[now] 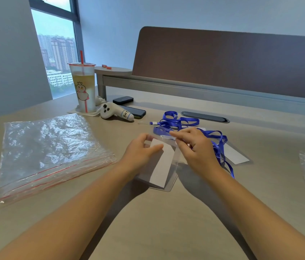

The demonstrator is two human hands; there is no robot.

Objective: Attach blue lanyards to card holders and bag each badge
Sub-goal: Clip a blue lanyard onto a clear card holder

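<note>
While the left hand grips the clear card holder at its upper left edge, thumb curled over the white insert, the right hand pinches the holder's top strip near the slot. Blue lanyards lie tangled at one o'clock from the holder, one strand trailing under the right wrist. A stack of zip bags rests at nine o'clock on the table. At eleven o'clock stand a drink cup, a white controller and a dark phone.
</note>
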